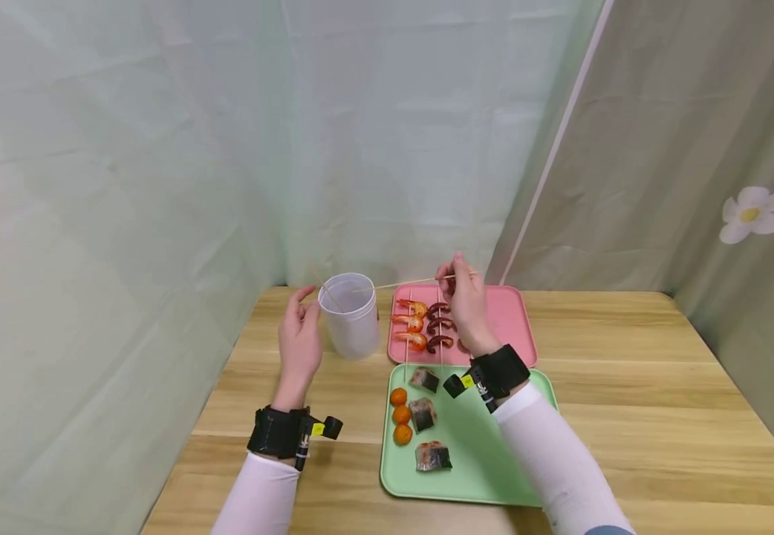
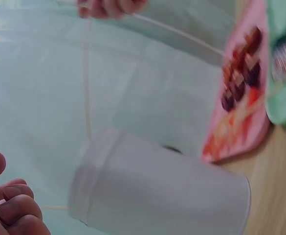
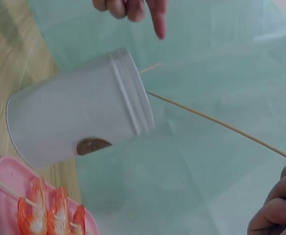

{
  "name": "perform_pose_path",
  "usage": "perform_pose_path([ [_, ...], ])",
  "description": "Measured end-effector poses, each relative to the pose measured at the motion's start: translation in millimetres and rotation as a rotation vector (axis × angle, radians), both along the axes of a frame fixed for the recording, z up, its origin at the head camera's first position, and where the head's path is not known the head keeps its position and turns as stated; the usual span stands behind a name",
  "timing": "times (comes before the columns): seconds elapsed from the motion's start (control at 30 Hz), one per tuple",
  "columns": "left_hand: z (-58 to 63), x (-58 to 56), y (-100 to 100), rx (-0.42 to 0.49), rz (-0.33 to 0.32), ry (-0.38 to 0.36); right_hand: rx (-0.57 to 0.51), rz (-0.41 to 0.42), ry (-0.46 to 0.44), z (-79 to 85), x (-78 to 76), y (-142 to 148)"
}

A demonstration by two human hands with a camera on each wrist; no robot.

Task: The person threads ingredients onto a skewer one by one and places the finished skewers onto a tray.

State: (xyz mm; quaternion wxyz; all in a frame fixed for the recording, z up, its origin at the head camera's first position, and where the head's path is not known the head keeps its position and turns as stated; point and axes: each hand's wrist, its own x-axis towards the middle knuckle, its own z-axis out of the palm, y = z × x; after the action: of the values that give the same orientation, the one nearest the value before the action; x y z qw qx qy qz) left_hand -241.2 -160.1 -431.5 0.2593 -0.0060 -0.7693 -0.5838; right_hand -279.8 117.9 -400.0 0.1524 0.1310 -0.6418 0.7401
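Note:
My right hand (image 1: 465,301) pinches a thin wooden skewer (image 3: 221,123), which slants to the rim of a white container (image 1: 353,327). The skewer's far end is over or inside the opening; I cannot tell which. At the container's left side, my left hand (image 1: 300,342) holds nothing, fingers loosely bent. In the right wrist view its index finger (image 3: 158,19) points out, apart from the container. A second skewer (image 1: 324,285) leans out of the container's mouth. Prawns (image 1: 411,324) on a skewer and dark red curled pieces (image 1: 440,328) on another lie across the pink tray (image 1: 510,319).
In front of the pink tray, a green tray (image 1: 480,461) bears orange balls (image 1: 401,415) and 3 fish pieces (image 1: 433,456). Skewer ends from the pink tray overhang it. Pale curtains (image 1: 394,148) stand behind the wooden table (image 1: 628,416) and along its sides.

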Motion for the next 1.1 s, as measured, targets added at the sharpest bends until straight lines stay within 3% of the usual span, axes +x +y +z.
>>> perform_pose_path([
  [0.13,6.0,11.1,5.5,0.034,-0.048,0.035,0.005,0.009,-0.022,-1.0,8.8,14.4],
  [0.3,5.8,25.8,4.2,0.014,-0.085,0.065,0.005,0.012,-0.102,-7.1,31.1,28.9],
  [0.43,3.4,33.9,-0.3,-0.001,-0.107,0.08,-0.034,0.012,-0.109,-13.4,47.2,40.1],
  [0.77,3.7,45.6,2.4,-0.081,-0.157,0.111,-0.074,-0.006,-0.109,-26.7,69.4,60.6],
  [1.1,0.6,49.7,13.2,-0.208,-0.266,0.166,-0.027,-0.012,-0.107,-33.0,81.1,62.7],
])
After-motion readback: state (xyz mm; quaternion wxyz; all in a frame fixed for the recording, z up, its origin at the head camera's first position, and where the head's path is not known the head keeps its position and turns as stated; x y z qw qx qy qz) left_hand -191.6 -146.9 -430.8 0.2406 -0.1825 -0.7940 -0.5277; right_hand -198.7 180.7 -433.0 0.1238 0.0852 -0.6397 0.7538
